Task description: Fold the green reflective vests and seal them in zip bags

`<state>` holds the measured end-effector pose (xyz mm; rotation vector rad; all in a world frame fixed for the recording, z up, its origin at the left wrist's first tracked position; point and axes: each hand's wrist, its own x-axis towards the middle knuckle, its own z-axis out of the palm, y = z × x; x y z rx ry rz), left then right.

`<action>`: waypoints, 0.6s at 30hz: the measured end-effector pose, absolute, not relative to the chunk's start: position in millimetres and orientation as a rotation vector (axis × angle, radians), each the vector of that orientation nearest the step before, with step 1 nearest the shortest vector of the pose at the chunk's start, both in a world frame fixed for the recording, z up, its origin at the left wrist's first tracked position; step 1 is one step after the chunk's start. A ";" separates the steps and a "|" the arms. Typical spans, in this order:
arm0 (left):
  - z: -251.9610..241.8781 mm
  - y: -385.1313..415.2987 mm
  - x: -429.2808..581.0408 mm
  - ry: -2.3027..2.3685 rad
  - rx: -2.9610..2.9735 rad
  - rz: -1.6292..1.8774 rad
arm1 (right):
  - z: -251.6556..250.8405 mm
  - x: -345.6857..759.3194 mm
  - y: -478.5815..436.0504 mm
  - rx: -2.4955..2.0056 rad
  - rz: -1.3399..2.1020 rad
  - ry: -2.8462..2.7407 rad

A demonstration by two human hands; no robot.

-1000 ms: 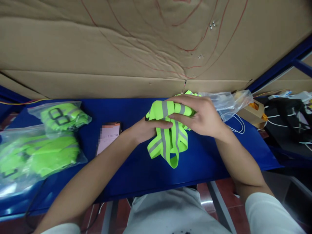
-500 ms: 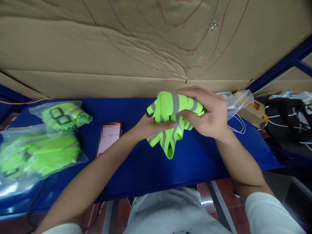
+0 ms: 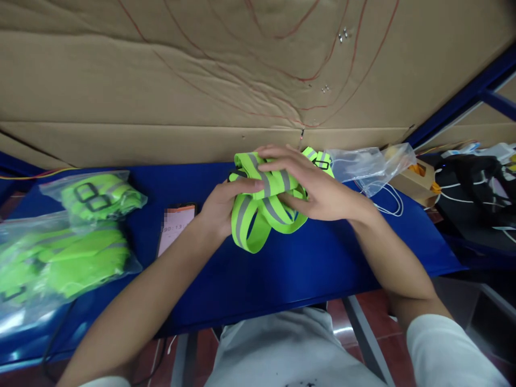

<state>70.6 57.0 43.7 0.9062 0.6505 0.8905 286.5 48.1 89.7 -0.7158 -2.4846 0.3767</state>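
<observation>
A bundle of neon-yellow reflective strap [image 3: 252,228] with grey stripes is held between my two hands over the table. My left hand [image 3: 226,201] grips its left side, thumb lying across the folds near a black piece. My right hand [image 3: 310,185] wraps over the top and right side, fingers bent around the folds. Loops of the strap hang below both hands. Just behind my right hand shows more of the same yellow strap with a black buckle [image 3: 322,163]; whether it joins the bundle I cannot tell.
On the blue table [image 3: 258,290], bagged yellow straps [image 3: 92,258] lie at the left, with a smaller bag [image 3: 100,196] behind. A phone [image 3: 175,228] lies beside my left forearm. Clear plastic bags [image 3: 355,164], a white cable [image 3: 393,207] and a cardboard box [image 3: 417,185] are at the right.
The bundle has shifted left and turned, its loops opening out below. My right hand has moved left over it, and a strap part with a buckle now shows behind that hand.
</observation>
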 end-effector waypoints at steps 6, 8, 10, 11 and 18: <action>43.4 56.8 69.6 0.588 1.090 0.947 | 100.8 307.2 58.4 -0.798 0.638 -2.283; 41.8 56.1 69.7 0.555 1.136 0.871 | 99.9 307.5 60.4 -0.881 0.697 -2.328; 39.5 56.7 69.6 0.547 1.141 0.844 | 97.7 304.6 61.0 -0.931 0.793 -2.370; 38.3 57.6 69.3 0.549 1.133 0.840 | 96.3 302.5 61.1 -0.961 0.811 -2.361; 33.8 63.2 66.5 0.560 1.096 0.826 | 81.4 287.7 63.0 -0.983 1.039 -2.135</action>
